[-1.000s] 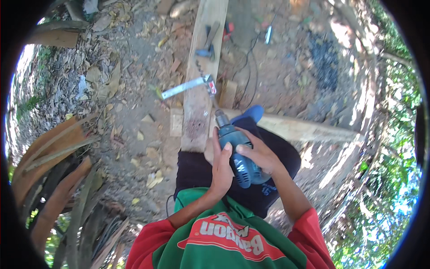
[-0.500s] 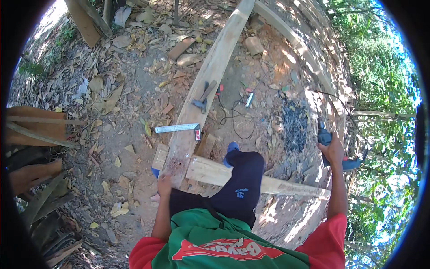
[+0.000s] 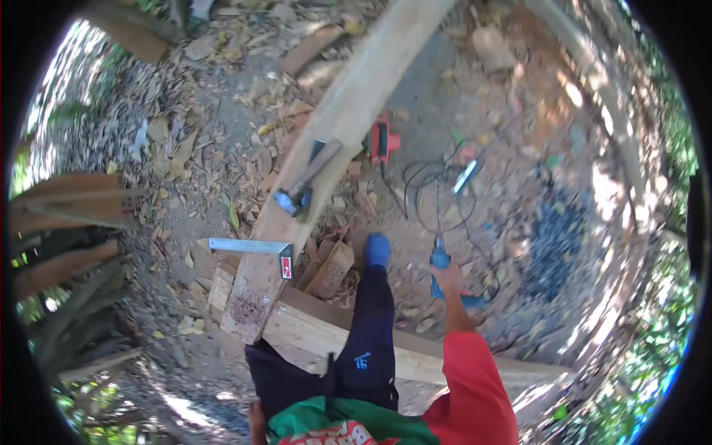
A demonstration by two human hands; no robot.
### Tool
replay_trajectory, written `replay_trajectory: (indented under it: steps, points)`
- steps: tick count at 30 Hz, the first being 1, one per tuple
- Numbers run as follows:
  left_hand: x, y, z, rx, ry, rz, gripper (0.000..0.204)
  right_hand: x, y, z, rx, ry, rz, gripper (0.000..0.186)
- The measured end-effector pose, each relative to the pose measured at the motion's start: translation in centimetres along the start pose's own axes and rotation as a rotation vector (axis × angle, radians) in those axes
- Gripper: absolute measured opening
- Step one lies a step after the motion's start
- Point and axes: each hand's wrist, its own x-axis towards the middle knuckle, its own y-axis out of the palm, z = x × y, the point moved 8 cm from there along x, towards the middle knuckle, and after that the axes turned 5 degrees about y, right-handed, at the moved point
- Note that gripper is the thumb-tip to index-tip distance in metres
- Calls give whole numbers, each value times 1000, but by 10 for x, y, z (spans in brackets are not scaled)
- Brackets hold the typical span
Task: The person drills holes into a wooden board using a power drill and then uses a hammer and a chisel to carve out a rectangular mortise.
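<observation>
With right hand (image 3: 448, 279) closed around the drill (image 3: 440, 257), brings it from beyond the dark patch (image 3: 552, 245) to above the ground (image 3: 406, 297) off the plank (image 3: 356, 96)'s right edge, and draws back left hand (image 3: 256, 421), grip impossible to tell, leaving the near end free of hands.

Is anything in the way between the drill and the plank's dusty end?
Yes. Seen from above, the person's foot and then a wood block come between the drill in the right hand and the plank's dusty end. How high the drill is, I can't tell.
</observation>
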Motion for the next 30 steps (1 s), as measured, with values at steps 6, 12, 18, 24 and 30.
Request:
replay_trajectory:
  steps: [6,12,18,24,30]
  points:
    - [-84,46,-54,394,-74,18,51,138,141,-30,94,69,-62,81]
    - [-56,133,-46,514,15,83,76,259,235,-117,-3,216,-60,90]
    - [-15,184,-38,537,-126,25,94,350,256,-185,-246,87,40,96]
    - [3,167,-1,467,-339,-91,103,211,246,-111,206,-226,471,57]
    - [42,155,57,204,-263,-243,94,-39,203,72,93,-203,647,21]
